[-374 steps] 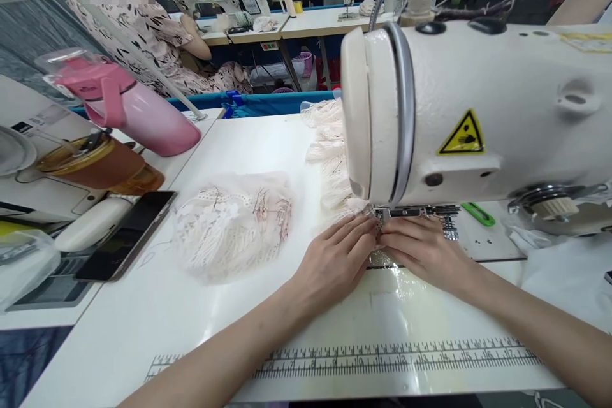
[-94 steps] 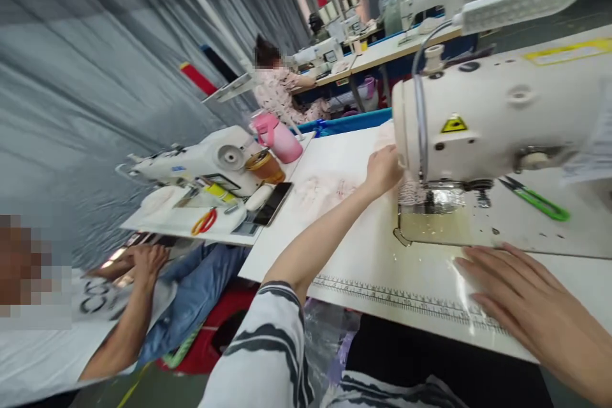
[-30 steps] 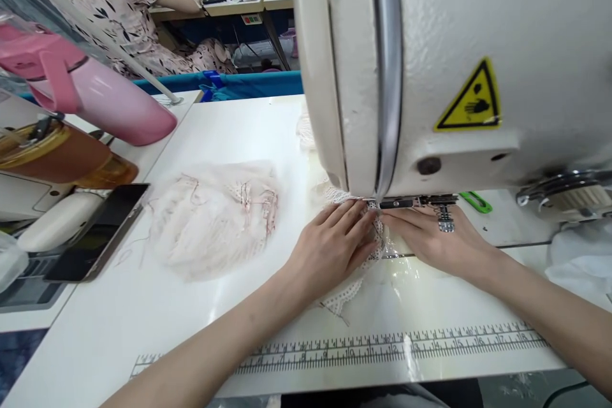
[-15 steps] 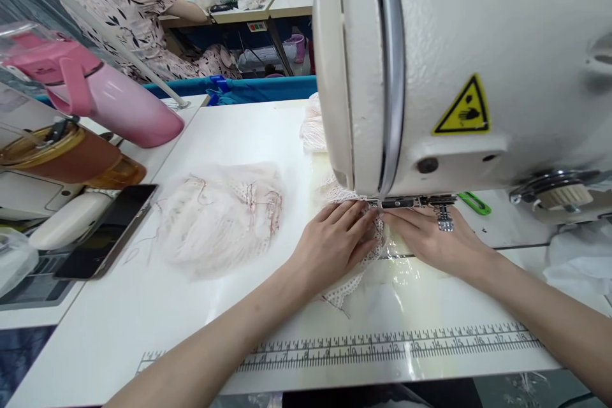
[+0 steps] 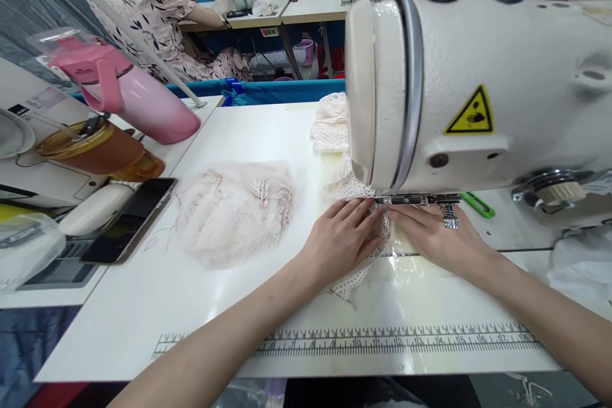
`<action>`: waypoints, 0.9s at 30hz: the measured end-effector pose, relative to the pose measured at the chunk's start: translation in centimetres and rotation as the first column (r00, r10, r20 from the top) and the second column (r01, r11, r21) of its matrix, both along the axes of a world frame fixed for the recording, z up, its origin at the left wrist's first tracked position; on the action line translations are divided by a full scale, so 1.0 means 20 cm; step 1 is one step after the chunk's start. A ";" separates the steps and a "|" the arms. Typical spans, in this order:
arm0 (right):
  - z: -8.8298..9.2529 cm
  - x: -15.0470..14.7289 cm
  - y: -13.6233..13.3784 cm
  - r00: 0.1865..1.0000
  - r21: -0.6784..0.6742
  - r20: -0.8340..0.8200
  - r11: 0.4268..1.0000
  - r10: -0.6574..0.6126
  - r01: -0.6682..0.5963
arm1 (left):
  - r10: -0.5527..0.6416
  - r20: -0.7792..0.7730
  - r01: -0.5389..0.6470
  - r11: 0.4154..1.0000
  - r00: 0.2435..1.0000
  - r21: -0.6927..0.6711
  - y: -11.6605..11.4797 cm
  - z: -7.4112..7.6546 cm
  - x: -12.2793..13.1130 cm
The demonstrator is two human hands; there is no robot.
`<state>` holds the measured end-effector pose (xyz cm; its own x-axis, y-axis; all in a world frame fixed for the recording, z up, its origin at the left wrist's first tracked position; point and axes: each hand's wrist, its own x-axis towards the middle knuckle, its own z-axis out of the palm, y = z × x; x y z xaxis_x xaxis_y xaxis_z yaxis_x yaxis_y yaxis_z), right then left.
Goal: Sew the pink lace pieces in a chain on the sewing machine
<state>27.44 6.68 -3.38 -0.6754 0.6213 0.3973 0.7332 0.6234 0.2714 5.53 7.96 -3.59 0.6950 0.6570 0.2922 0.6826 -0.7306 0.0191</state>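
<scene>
Under the head of a white sewing machine (image 5: 459,70) lies a strip of pale lace fabric (image 5: 356,277), its loose end with dark red threads trailing toward me. My left hand (image 5: 342,236) rests flat on the lace, fingers stretched out and pointing at the presser foot. On the other side, my right hand (image 5: 437,229) lies palm down with fingers extended, their tips beside the lace at the needle area. The machine's head and metal attachment partly cover those fingertips. More lace (image 5: 329,124) is gathered behind the machine head.
Left of my hands sits a pile of sheer lace pieces (image 5: 234,213). A phone (image 5: 131,220), a cup of brown drink (image 5: 102,150) and a pink bottle (image 5: 138,99) stand farther left. Green thread snips (image 5: 478,204) lie right. A printed ruler (image 5: 354,342) runs along the front edge. A co-worker (image 5: 143,19) sits beyond.
The camera view has shifted, so the whole scene sits slightly farther right. My hands keep nearly the same place on the lace by the presser foot.
</scene>
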 end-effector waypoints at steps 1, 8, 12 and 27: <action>0.00 0.00 0.00 1.000 0.000 -0.008 1.000 0.001 -0.001 | -0.008 0.001 0.008 1.000 1.000 0.015 -0.01 0.01 0.00; -0.01 0.01 0.01 0.981 -0.165 -0.192 0.984 0.030 -0.062 | -0.253 0.009 0.247 0.951 0.967 0.185 -0.15 0.17 -0.10; 0.00 0.03 0.03 0.965 -0.354 -0.246 0.919 0.087 -0.172 | -0.357 -0.127 0.379 0.882 0.925 0.279 -0.27 0.14 -0.22; 0.00 -0.02 0.04 0.920 -0.196 -0.375 0.959 0.118 -0.203 | -0.078 -0.051 0.076 0.996 0.996 -0.036 -0.04 0.25 -0.05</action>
<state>27.10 7.49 -3.37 -0.6132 0.6184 0.4915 0.6392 0.7540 -0.1512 4.56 7.23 1.41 0.7576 0.6097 0.2330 0.6250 -0.7806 0.0104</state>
